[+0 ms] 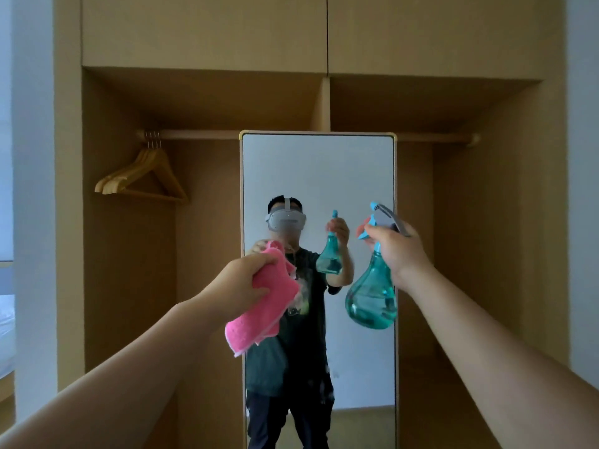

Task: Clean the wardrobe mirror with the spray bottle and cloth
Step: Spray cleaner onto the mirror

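The mirror [356, 176] is a tall, narrow rectangle with rounded corners and a thin pale frame. It stands upright in the middle of the open wardrobe [129, 286], whose matte, tan wood-grain panels form a deep recess on either side.

The left hand [246, 280] clenches a pink cloth [262, 312], held up in front of the mirror's left edge at about mid-height. The cloth is soft and nubby, folded into a thick pad, and its loose lower end hangs below the fist. Whether it touches the glass cannot be told.

The right hand [397, 247] grasps the neck of the spray bottle [371, 299], with the fingers curled under the light-blue trigger head. The bottle hangs before the mirror's right edge. It is made of translucent teal plastic, pear-shaped, with a slim neck swelling into a round belly, and holds clear liquid.

On the glass just right of the cloth there is a pale, blotchy patch [303, 296], possibly wet spray, though it is blurred.

A round wooden rail [194, 135] crosses behind the mirror's top edge. Near the rail's left end hang several smooth, light wooden hangers [142, 176] on metal hooks, bunched together.
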